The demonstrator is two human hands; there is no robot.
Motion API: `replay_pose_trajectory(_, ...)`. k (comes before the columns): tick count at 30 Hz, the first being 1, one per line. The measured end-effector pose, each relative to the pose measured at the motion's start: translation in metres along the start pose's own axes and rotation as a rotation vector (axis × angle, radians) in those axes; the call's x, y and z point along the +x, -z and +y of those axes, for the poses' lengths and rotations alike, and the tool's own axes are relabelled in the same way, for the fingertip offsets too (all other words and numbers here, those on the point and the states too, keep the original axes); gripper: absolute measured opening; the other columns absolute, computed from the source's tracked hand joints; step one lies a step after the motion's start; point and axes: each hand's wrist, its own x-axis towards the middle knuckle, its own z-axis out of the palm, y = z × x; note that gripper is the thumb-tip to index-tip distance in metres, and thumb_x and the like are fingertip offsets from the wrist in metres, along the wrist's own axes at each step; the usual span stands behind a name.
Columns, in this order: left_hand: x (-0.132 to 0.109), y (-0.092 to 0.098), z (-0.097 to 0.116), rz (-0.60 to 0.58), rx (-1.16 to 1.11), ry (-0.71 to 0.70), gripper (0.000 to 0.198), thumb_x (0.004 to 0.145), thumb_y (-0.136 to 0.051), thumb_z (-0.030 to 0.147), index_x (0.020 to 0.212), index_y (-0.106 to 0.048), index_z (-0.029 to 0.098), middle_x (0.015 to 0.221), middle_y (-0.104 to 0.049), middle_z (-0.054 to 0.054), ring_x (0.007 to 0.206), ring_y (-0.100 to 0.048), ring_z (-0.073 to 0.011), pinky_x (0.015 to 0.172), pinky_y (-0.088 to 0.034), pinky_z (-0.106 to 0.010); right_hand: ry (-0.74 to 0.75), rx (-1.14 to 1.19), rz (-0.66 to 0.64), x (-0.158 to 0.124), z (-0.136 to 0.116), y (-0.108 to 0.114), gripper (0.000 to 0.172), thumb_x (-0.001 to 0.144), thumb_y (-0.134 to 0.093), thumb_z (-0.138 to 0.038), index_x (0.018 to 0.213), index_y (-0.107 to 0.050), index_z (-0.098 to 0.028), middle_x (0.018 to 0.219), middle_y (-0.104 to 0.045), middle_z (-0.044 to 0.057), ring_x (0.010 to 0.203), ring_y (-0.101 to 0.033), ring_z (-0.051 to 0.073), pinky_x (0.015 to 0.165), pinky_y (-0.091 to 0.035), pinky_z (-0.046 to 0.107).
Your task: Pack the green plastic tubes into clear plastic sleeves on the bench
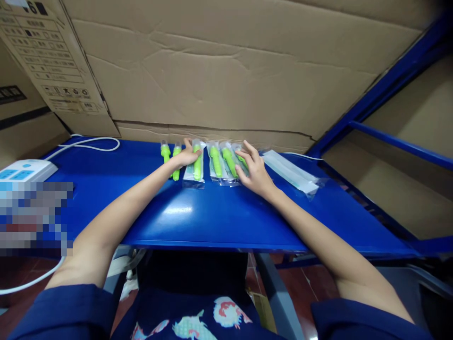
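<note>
Several lime-green, pen-shaped tools with clear caps lie in a row on the blue table (212,212). Two at the left, a bare tool (165,153) and a second bare tool (176,172), have no bag around them. My left hand (187,157) rests over a bagged green tool (197,171), thumb against it and a finger stretched out to its left. Right of it are another bagged tool (216,163) and a tilted bagged tool (230,163). My right hand (255,174) has its fingers spread beside the rightmost green tool (242,161), which they partly hide.
A long clear packet (292,171) with a pale strip lies at the right. Behind the row stands a cardboard wall (226,85). A white power strip (28,171) with a cable is at the left. A blue metal frame (399,141) bounds the right side.
</note>
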Motion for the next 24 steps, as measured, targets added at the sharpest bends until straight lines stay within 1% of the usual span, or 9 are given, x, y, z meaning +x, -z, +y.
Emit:
replay_pose_trajectory(3, -0.001, -0.007, 0.001, -0.079, -0.074, -0.016, 0.057, 0.100, -0.043, 0.032, 0.148, -0.015, 0.020, 0.112, -0.072, -0.013, 0.090, -0.075, -0.0219, 0.076, -0.058, -0.034, 0.011, 0.002, 0.004, 0.000, 0.002, -0.002, 0.040, 0.099, -0.050, -0.031, 0.137, -0.051, -0.020, 0.160, -0.036, 0.022, 0.133, -0.056, 0.036, 0.106, -0.045, 0.061)
replay_pose_trajectory(5, -0.003, -0.008, 0.002, -0.103, 0.007, -0.055, 0.056, 0.100, -0.043, 0.028, 0.149, -0.017, 0.017, 0.115, -0.072, -0.015, 0.086, -0.075, -0.0211, 0.074, -0.058, -0.032, 0.023, 0.003, 0.013, 0.000, 0.002, -0.004, 0.036, 0.098, -0.050, -0.031, 0.133, -0.054, -0.020, 0.158, -0.038, 0.022, 0.131, -0.057, 0.035, 0.105, -0.047, 0.060)
replay_pose_trajectory(10, -0.007, -0.002, 0.001, -0.028, 0.472, -0.196, 0.050, 0.096, -0.049, 0.031, 0.140, -0.044, 0.008, 0.114, -0.073, -0.019, 0.110, -0.070, -0.0317, 0.093, -0.054, -0.039, 0.024, 0.021, 0.003, 0.000, 0.002, -0.006, 0.031, 0.098, -0.049, -0.029, 0.126, -0.057, -0.020, 0.156, -0.041, 0.020, 0.130, -0.058, 0.034, 0.105, -0.047, 0.057)
replay_pose_trajectory(13, -0.008, 0.001, 0.000, 0.019, 0.574, -0.247, 0.048, 0.097, -0.049, 0.036, 0.138, -0.053, 0.010, 0.125, -0.069, -0.020, 0.119, -0.065, -0.0338, 0.099, -0.052, -0.043, 0.003, 0.008, -0.007, 0.001, 0.005, -0.004, 0.033, 0.097, -0.049, -0.029, 0.128, -0.056, -0.019, 0.153, -0.044, 0.022, 0.132, -0.056, 0.035, 0.106, -0.046, 0.057)
replay_pose_trajectory(15, -0.005, 0.007, 0.000, 0.051, 0.605, -0.275, 0.046, 0.099, -0.045, 0.039, 0.136, -0.058, 0.015, 0.135, -0.063, -0.018, 0.128, -0.061, -0.0337, 0.105, -0.049, -0.044, -0.039, -0.016, 0.005, 0.004, 0.011, 0.000, 0.038, 0.096, -0.049, -0.030, 0.131, -0.055, -0.018, 0.153, -0.045, 0.022, 0.138, -0.050, 0.036, 0.108, -0.044, 0.058)
replay_pose_trajectory(18, 0.003, 0.020, -0.002, 0.066, 0.605, -0.289, 0.043, 0.100, -0.042, 0.038, 0.134, -0.062, 0.020, 0.141, -0.060, -0.014, 0.136, -0.054, -0.0302, 0.112, -0.043, -0.041, -0.165, -0.079, 0.043, 0.007, 0.031, 0.010, 0.043, 0.094, -0.049, -0.032, 0.133, -0.053, -0.017, 0.152, -0.045, 0.023, 0.144, -0.043, 0.038, 0.110, -0.041, 0.060)
replay_pose_trajectory(21, 0.007, 0.036, -0.006, 0.093, 0.614, -0.244, 0.044, 0.098, -0.044, 0.038, 0.134, -0.061, 0.020, 0.142, -0.061, -0.012, 0.137, -0.054, -0.0288, 0.114, -0.042, -0.039, -0.380, -0.199, 0.037, 0.006, 0.057, 0.024, 0.048, 0.093, -0.047, -0.031, 0.137, -0.052, -0.014, 0.151, -0.047, 0.024, 0.143, -0.043, 0.037, 0.112, -0.039, 0.059)
replay_pose_trajectory(22, 0.006, 0.041, -0.008, 0.113, 0.637, -0.218, 0.045, 0.097, -0.045, 0.039, 0.135, -0.059, 0.018, 0.143, -0.059, -0.014, 0.137, -0.052, -0.0303, 0.114, -0.042, -0.041, -0.465, -0.249, 0.005, 0.004, 0.066, 0.029, 0.049, 0.093, -0.047, -0.031, 0.138, -0.051, -0.011, 0.150, -0.047, 0.025, 0.142, -0.043, 0.037, 0.113, -0.038, 0.057)
replay_pose_trajectory(24, 0.000, 0.048, -0.015, 0.156, 0.696, -0.163, 0.054, 0.095, -0.050, 0.045, 0.136, -0.055, 0.011, 0.144, -0.056, -0.020, 0.139, -0.049, -0.0349, 0.113, -0.041, -0.045, -0.642, -0.348, -0.129, -0.002, 0.083, 0.035, 0.053, 0.094, -0.048, -0.032, 0.139, -0.050, -0.005, 0.149, -0.047, 0.029, 0.142, -0.044, 0.041, 0.112, -0.039, 0.057)
